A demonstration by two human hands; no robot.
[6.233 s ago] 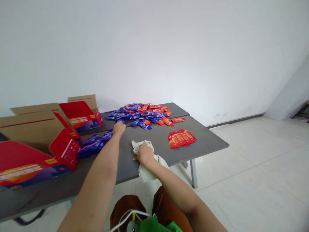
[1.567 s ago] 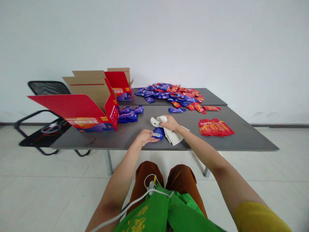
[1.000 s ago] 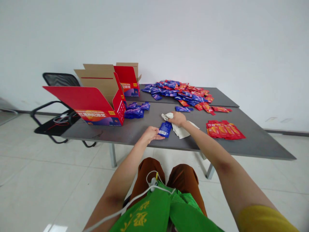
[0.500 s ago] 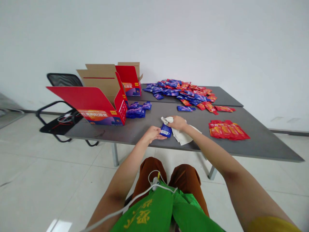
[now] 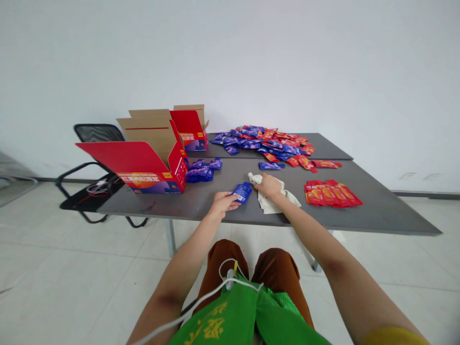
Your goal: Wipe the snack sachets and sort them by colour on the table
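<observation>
A blue sachet [image 5: 243,192] was gripped in the left hand [image 5: 223,203]; at its three o'clock, a cream cloth [image 5: 267,205] was clutched in the right hand [image 5: 269,186].

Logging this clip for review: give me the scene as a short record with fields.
Left hand: holds blue packet
Right hand: grips cloth on table
Table left: open boxes, blue packets alongside
Table back: mixed pile, blue and red packets
Table right: overlapping red packets
Beyond left end: black chair
</observation>
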